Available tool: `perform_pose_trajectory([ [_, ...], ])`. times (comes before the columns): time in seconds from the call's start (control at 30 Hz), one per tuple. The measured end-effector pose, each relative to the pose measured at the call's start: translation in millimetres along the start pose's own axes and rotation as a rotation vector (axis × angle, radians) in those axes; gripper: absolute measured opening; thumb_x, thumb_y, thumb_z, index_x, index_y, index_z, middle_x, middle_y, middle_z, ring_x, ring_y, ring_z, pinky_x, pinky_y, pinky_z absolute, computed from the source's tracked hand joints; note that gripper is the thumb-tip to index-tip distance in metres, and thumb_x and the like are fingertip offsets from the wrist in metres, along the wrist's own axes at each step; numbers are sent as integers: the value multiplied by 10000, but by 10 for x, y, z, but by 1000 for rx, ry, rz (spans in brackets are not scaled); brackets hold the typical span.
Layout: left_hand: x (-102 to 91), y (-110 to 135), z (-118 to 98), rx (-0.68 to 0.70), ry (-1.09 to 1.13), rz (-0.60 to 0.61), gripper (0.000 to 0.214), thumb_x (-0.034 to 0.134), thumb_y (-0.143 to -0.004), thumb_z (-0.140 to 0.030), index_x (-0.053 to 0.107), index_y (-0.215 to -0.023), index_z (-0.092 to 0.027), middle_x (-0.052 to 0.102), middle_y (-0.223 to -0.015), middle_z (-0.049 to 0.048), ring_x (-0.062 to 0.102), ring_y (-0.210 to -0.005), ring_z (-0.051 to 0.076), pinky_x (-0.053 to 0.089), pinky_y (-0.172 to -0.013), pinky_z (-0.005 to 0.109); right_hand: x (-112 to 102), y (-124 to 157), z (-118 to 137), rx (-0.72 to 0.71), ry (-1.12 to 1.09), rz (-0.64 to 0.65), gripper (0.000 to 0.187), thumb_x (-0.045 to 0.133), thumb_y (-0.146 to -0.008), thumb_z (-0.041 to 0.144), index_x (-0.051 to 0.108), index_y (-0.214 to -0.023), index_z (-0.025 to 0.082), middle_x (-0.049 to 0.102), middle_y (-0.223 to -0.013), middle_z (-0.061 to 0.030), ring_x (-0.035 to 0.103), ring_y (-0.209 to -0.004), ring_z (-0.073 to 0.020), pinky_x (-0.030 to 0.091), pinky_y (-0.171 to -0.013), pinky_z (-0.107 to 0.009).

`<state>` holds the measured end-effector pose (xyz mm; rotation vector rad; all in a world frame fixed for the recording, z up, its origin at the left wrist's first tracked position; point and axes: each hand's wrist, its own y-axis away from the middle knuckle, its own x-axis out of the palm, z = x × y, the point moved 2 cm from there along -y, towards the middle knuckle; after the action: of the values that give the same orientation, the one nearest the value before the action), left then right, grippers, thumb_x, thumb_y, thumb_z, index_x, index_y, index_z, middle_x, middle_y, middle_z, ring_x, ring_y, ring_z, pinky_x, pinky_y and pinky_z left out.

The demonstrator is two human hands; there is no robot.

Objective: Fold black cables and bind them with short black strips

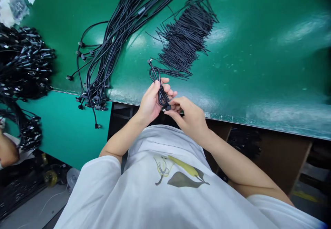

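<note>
My left hand [151,101] is closed around a folded black cable [158,84], whose loops and one plug stick up above my fingers. My right hand [188,113] pinches the lower end of the same cable bundle, right beside the left hand, at the near edge of the green table [258,67]. A pile of short black twist ties [186,38] lies on the table just beyond my hands.
A long bundle of loose black cables [116,32] runs from the table's far side to its near left edge. A heap of coiled cables [23,63] sits at the far left. Another person's arm [7,149] shows at the left edge.
</note>
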<state>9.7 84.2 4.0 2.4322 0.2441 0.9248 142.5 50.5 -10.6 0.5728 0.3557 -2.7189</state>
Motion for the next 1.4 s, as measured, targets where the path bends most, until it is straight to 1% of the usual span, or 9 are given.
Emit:
perform_pose_trajectory([
  [0.2, 15, -3, 13, -22, 84, 3, 273, 411, -1019, -326, 586, -920, -141, 417, -650, -52, 533, -605, 43, 549, -878, 283, 13, -66, -7, 51, -144, 53, 210, 562, -953, 340, 567, -1123, 217, 624, -935, -34, 632, -819, -153, 523, -791, -300],
  [0.37, 64, 43, -6, 113, 69, -80, 241, 425, -1014, -354, 572, -941, -177, 400, -677, -58, 494, -597, 29, 529, -863, 241, 74, -97, 21, 373, -741, 129, 374, 621, -902, 477, 408, -1107, 248, 634, -954, 5, 659, -660, -116, 569, -666, -284],
  [0.47, 91, 84, 2, 187, 112, -50, 212, 450, -1006, -359, 573, -948, -197, 390, -683, -59, 462, -580, 27, 520, -801, 205, 129, -120, 22, 450, -905, 133, 458, 717, -819, 486, 390, -1029, 245, 650, -836, 43, 641, -601, -109, 558, -613, -258],
  [0.7, 59, 151, 14, 71, 32, -12, 243, 435, -1003, -411, 569, -952, -215, 384, -665, -57, 435, -546, 38, 511, -750, 206, 102, -40, -65, 400, -562, 54, 406, 742, -803, 454, 440, -942, 221, 552, -670, 71, 544, -571, -88, 443, -509, -200],
  [0.9, 66, 179, 85, 143, 50, 54, 260, 380, -1021, -398, 561, -954, -224, 377, -648, -56, 411, -526, 50, 507, -748, 212, 109, -15, -16, 385, -617, 18, 412, 736, -800, 487, 446, -915, 218, 544, -702, 61, 539, -590, -88, 453, -501, -201],
  [1.07, -4, 231, 78, 118, 54, 234, 231, 457, -992, -390, 586, -983, -198, 359, -628, -63, 356, -487, 46, 461, -582, 184, -152, -35, 10, 337, -463, 180, 346, 701, -831, 480, 497, -814, 200, 555, -648, 45, 527, -541, -89, 450, -502, -214],
  [1.17, -47, 285, 82, 27, -50, 275, 214, 661, -876, -358, 570, -998, -208, 367, -639, -78, 319, -470, 39, 386, -469, 167, -436, -82, 54, 201, -222, 23, 244, 651, -887, 421, 574, -814, 201, 579, -704, 11, 534, -592, -102, 455, -537, -232],
  [1.27, -42, 328, 125, 1, -161, 310, 332, 761, -782, -334, 553, -1010, -214, 411, -664, -81, 371, -494, 44, 456, -511, 192, -580, -181, 159, 22, 8, -180, 147, 621, -915, 362, 626, -887, 218, 621, -840, -30, 577, -721, -137, 499, -641, -270],
  [1.4, -16, 351, 183, 13, -243, 373, 359, 734, -803, -396, 546, -1048, -214, 455, -717, -65, 462, -552, 65, 543, -584, 246, -544, -422, 200, -39, 44, -208, 206, 577, -939, 338, 626, -1096, 215, 638, -992, -51, 607, -797, -145, 525, -712, -287],
])
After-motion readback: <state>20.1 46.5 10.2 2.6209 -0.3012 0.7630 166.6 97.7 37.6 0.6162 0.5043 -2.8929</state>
